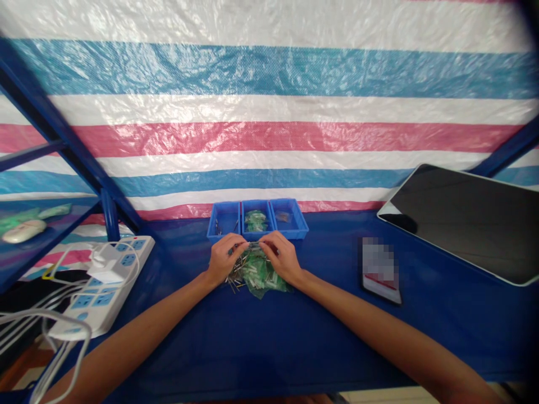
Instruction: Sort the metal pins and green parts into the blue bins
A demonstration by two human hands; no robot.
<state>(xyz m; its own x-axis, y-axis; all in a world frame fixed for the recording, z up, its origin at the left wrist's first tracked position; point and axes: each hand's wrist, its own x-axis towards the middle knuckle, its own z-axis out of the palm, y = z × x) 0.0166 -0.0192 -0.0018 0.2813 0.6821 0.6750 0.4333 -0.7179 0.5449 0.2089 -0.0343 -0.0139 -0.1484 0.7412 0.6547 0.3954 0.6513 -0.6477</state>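
My left hand (223,258) and my right hand (281,257) meet over a heap of small green plastic bags (259,275) and loose metal pins (234,279) on the blue table. Both hands pinch the two ends of a small thin piece (253,245) held between their fingertips; what it is I cannot make out. Just behind the hands stand three small blue bins (257,219) in a row; the left holds a few pins, the middle green bags, the right a small packet.
A white power strip (105,286) with a plugged-in charger and cables lies at the left. A phone (380,270) lies to the right, and a large dark tablet (467,221) leans at the far right. Blue shelf frame (63,140) rises on the left. A striped tarp hangs behind.
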